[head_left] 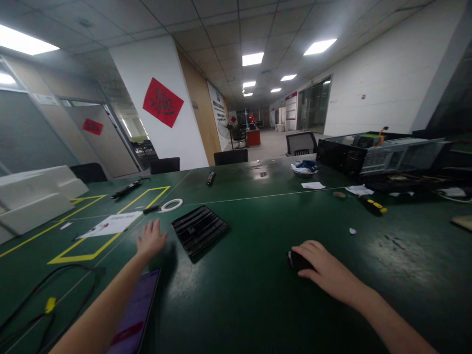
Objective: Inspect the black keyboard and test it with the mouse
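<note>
My right hand (pixel 319 268) rests over a small black computer mouse (pixel 294 261) on the green table, fingers curved round it; its far side is covered by my palm. My left hand (pixel 152 239) is stretched forward with its fingers apart and nothing in them. Just right of it lies a square black ribbed plastic panel (pixel 200 227), flat and apart from the fingers. Under my left forearm, a tablet or large phone (pixel 142 300) with a lit purple screen is partly hidden. Beyond the left fingertips lie a white tape roll (pixel 171 205) and a dark-handled tool (pixel 151 209).
An opened computer case (pixel 342 156) stands at the back right, with a yellow-and-black screwdriver (pixel 374 204) before it. A black cable (pixel 79 300) loops at the near left. Printed paper (pixel 110 223) lies inside yellow tape lines. White foam blocks (pixel 33 196) stand at the left edge.
</note>
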Demonstrator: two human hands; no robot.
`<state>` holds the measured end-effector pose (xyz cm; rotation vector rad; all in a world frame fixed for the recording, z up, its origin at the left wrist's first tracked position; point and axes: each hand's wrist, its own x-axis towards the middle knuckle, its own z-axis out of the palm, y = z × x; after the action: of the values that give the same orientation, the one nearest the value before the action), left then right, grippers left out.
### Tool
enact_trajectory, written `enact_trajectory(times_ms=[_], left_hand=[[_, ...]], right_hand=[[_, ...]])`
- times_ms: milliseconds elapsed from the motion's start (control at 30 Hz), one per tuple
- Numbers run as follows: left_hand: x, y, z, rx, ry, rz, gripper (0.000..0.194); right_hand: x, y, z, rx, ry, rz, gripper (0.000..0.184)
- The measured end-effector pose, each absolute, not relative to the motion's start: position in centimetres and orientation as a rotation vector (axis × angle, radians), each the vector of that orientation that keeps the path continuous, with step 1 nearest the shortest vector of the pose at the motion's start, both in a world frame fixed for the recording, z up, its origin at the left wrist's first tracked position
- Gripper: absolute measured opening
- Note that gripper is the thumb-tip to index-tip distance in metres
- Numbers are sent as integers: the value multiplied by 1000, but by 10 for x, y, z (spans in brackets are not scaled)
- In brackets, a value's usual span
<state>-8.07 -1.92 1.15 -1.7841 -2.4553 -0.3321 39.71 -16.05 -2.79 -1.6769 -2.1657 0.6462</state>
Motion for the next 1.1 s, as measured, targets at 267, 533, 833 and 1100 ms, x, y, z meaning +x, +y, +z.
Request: enact_trajectory(times_ms=[267,533,833,1100], left_hand=[[71,-153,5,-2805,-1555,-185,56],[115,-194,-17,-3105,-1382,-68,57],[115,-194,-15,-3144,-1411,-58,58],[116,-198,-12,-3209,-1433,-59,59]], right_hand=[[472,-151,-41,-2311,-1868,-241,44],[481,-151,-48,-2431,-1771,-183,55],[475,-178,23,-2132,-1622,-378,57],[483,-162,-58,-2323,-1897,-196,52]])
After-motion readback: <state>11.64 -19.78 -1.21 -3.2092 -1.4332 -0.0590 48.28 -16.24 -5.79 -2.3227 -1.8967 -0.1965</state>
